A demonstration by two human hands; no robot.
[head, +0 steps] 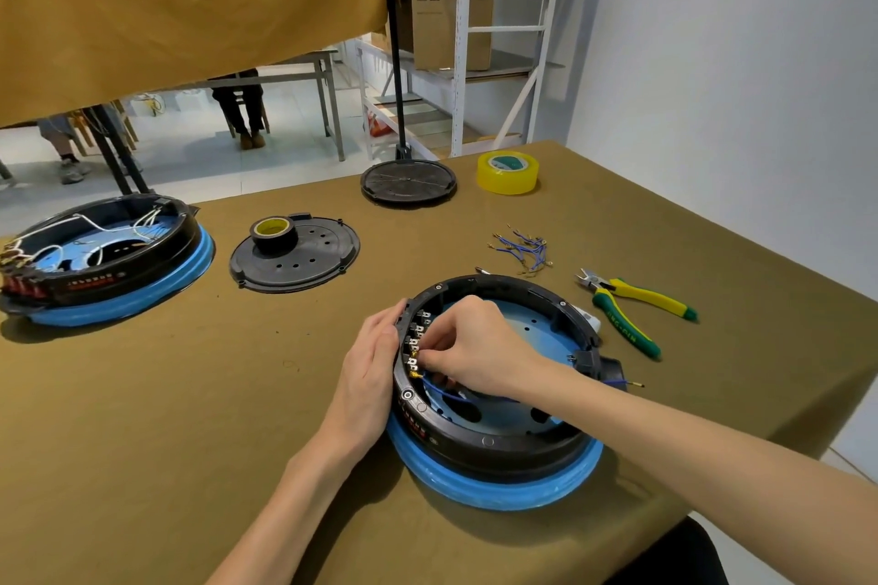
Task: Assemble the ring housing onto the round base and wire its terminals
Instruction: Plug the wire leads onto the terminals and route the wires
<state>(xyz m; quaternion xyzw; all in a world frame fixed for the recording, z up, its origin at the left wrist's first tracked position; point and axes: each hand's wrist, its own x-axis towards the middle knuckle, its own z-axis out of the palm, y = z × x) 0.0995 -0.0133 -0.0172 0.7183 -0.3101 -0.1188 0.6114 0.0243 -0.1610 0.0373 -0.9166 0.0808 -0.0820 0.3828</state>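
The black ring housing [494, 437] sat on the blue round base [499, 485] near the front right of the olive worktop [190, 394]. The left hand [368, 371] lay flat against the ring's outer left wall, fingers straight, steadying it. The right hand [480, 347] reached inside the ring with fingers curled, pinching something small at the row of terminals [414, 349] on the inner wall; the hand itself hid what it pinched. A blue wire [446, 394] ran from the lowest terminal under that hand, its middle hidden, and an end with a gold lug [634, 383] showed past the ring's right side. Beyond lay a heap of spare blue leads [522, 249], green and yellow cutters [632, 309], a yellow tape roll [507, 172], and a black lid [294, 254] carrying a dark tape roll [274, 234]. At far left a second, wired unit [104, 259] was cut off by the frame edge.
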